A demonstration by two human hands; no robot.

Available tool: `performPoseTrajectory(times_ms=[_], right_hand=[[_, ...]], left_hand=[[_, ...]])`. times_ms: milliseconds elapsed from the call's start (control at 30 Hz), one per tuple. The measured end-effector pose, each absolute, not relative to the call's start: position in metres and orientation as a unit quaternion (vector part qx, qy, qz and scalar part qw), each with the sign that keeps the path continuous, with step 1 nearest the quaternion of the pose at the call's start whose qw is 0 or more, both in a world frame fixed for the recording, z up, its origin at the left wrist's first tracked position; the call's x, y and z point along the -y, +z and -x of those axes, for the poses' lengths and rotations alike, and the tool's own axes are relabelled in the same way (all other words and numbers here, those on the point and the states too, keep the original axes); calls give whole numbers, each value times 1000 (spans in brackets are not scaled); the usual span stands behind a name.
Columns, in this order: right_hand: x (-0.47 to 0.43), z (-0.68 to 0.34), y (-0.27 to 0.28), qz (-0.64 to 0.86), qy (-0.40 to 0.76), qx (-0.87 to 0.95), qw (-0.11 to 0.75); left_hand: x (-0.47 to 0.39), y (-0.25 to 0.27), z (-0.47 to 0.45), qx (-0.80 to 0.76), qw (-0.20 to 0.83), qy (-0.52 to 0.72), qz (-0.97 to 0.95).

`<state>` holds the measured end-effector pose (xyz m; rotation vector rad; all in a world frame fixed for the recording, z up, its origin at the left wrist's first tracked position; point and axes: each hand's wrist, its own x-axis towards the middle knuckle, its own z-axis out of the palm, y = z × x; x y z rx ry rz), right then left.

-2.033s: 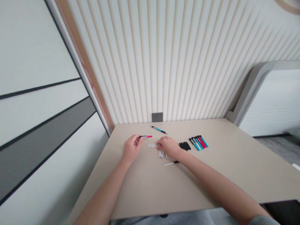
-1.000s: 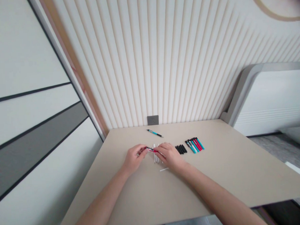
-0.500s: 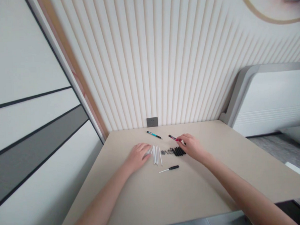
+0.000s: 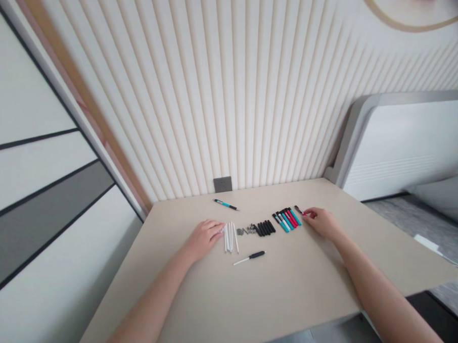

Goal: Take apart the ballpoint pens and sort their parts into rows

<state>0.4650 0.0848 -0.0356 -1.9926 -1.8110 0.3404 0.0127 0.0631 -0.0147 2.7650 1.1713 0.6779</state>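
My right hand (image 4: 319, 222) pinches a red pen barrel (image 4: 298, 209) whose dark clip end sticks out past the fingertips. Just left of it lies a row of turquoise, white and red pen barrels (image 4: 287, 220) with black clip ends. My left hand (image 4: 206, 238) rests on the table, fingers stretched out and covering small pale pieces I cannot make out. Its fingertips are beside several white refills (image 4: 229, 237). Between the hands lie small metal parts (image 4: 247, 230) and a row of black grips (image 4: 265, 228). Nearer me is a white refill with a black grip (image 4: 256, 255) on it.
A turquoise and black pen (image 4: 226, 205) lies near the back of the beige table (image 4: 265, 296). A dark socket (image 4: 222, 184) sits on the ribbed wall behind. To the left stands a cabinet (image 4: 39, 260), to the right a bed headboard (image 4: 395, 149).
My right hand has moved right with the red barrel, uncovering the row of coloured barrels. My left hand stays by the refills. The view has shifted slightly to the right.
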Motion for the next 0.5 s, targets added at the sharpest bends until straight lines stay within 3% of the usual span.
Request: performPoseTrajectory(times_ms=[500], right_hand=[[-81, -445, -32, 693, 140, 671, 224]], left_hand=[[-61, -12, -14, -375, 25, 222, -900]])
